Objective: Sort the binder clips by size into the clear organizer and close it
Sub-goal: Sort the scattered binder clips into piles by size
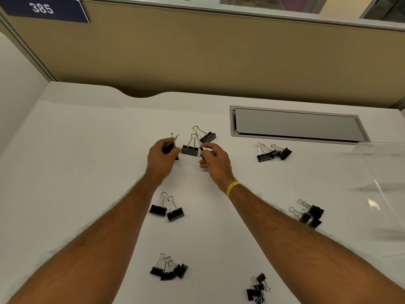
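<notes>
White surface (87, 150), binder clips (158, 209) scattered in clusters. Left hand (162, 156) grip curls round 1 clip (174, 140) at 12 o'clock; right hand (215, 160) grip pinches a second clip (200, 147) just beside. Clear organizer (381, 172) at 3 o'clock.

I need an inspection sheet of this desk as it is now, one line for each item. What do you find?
Surface: white desk, flat.
Job's things: black binder clips lie in several loose groups on the desk; clear organizer at the right edge, partly in view and blurred.
Clutter: nothing seen.
Hands: left hand grips one binder clip; right hand pinches another.
Cables: nothing seen; a grey hatch is set in the desk.
Surroundings: tan partition; sign reading 385.
</notes>
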A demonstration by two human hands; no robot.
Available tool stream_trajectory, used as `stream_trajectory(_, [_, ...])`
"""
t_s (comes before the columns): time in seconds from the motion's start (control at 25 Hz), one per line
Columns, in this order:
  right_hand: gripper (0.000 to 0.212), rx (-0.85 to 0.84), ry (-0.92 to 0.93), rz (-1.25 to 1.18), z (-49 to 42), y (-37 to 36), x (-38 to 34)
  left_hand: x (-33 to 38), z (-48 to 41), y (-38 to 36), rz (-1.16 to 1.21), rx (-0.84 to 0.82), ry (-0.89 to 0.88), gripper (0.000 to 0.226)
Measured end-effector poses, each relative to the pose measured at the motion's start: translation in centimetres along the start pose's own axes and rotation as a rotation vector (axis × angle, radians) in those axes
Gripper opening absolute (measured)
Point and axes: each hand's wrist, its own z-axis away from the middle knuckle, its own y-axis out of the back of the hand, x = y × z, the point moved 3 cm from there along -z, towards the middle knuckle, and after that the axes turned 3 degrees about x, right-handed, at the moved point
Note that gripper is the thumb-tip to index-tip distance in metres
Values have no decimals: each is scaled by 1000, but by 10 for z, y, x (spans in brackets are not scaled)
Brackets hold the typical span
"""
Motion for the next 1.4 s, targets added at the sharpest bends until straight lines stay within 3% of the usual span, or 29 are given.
stream_trajectory(0.2, [11, -93, 34, -60, 9, -24, -8, 1, 17, -11, 451, -139, 164, 35])
stream_trajectory(0.4, [26, -84, 78, 48, 15, -33, -9, 5, 30, -21, 611, -184, 199, 17])
stream_trajectory(0.6, [24, -170, 260, 153, 21, -29, -17, 0, 25, -15, 635, -117, 231, 19])
stream_trajectory(0.72, [14, 4, 316, 214, 10, -24, -17, -2, 22, -8, 667, -66, 240, 24])
stream_trajectory(0.84, [22, 115, 374, 490, -5, -25, -15, -5, 20, -4, 713, -49, 262, 23])
stream_trajectory(1.08, [46, -67, 518, 1124, -15, -48, -5, -11, 17, 10, 699, 32, 243, 21])
stream_trajectory(1.4, [23, -28, 425, 986, -12, -46, 2, -17, 21, 20, 686, 75, 240, 23])
